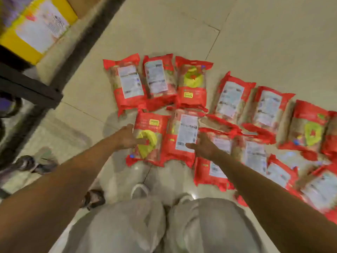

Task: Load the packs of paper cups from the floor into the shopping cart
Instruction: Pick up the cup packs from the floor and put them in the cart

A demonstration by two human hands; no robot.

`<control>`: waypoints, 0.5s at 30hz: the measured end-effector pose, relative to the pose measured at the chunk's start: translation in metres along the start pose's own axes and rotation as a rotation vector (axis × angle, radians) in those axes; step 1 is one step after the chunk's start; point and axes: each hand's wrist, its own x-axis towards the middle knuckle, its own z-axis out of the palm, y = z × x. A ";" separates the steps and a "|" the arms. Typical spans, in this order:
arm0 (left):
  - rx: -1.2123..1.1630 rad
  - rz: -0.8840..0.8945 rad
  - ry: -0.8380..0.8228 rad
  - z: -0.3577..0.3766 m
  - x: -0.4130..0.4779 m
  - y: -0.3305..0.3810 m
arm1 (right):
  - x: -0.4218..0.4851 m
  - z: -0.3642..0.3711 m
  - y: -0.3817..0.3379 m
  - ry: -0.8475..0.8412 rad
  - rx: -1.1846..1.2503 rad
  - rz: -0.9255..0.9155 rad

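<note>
both the left hand and right hand were spread, flanking two red plastic packs of paper cups on the pale tiled floor; squeezed together, the slick packs might have slipped apart.

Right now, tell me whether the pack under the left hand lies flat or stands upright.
Flat: the pack lies yellow-logo side up on the floor.

Bare forearms, loose light-grey trousers, and white shoes.
</note>
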 end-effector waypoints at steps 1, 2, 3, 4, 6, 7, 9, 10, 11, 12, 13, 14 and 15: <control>-0.029 -0.007 -0.008 0.009 0.027 -0.008 | 0.027 0.007 0.015 0.005 0.035 0.000; -0.044 -0.031 -0.018 0.017 0.051 -0.019 | 0.047 0.011 0.021 -0.002 0.053 0.037; -0.075 -0.051 -0.021 0.028 0.079 -0.032 | 0.067 0.016 0.029 -0.016 0.116 0.046; -0.119 -0.071 -0.036 0.040 0.100 -0.042 | 0.084 0.022 0.037 -0.003 0.127 0.060; -0.248 -0.062 0.013 0.065 0.133 -0.061 | 0.103 0.034 0.046 0.058 0.232 0.066; -0.338 -0.059 0.053 0.076 0.143 -0.065 | 0.110 0.040 0.049 0.086 0.272 0.049; -0.457 -0.087 0.071 0.089 0.146 -0.067 | 0.117 0.046 0.056 0.071 0.336 0.088; -0.495 -0.096 0.070 0.090 0.143 -0.067 | 0.117 0.046 0.056 0.065 0.351 0.112; -0.512 -0.089 0.084 0.089 0.138 -0.067 | 0.111 0.045 0.051 0.062 0.368 0.137; -0.516 -0.089 0.107 0.082 0.131 -0.065 | 0.100 0.041 0.043 0.092 0.338 0.137; -0.518 -0.088 0.136 0.075 0.120 -0.062 | 0.085 0.033 0.030 0.139 0.298 0.130; -0.527 -0.085 0.161 0.067 0.107 -0.062 | 0.070 0.025 0.020 0.187 0.247 0.114; -0.559 -0.074 0.186 0.055 0.088 -0.057 | 0.050 0.014 0.004 0.214 0.215 0.102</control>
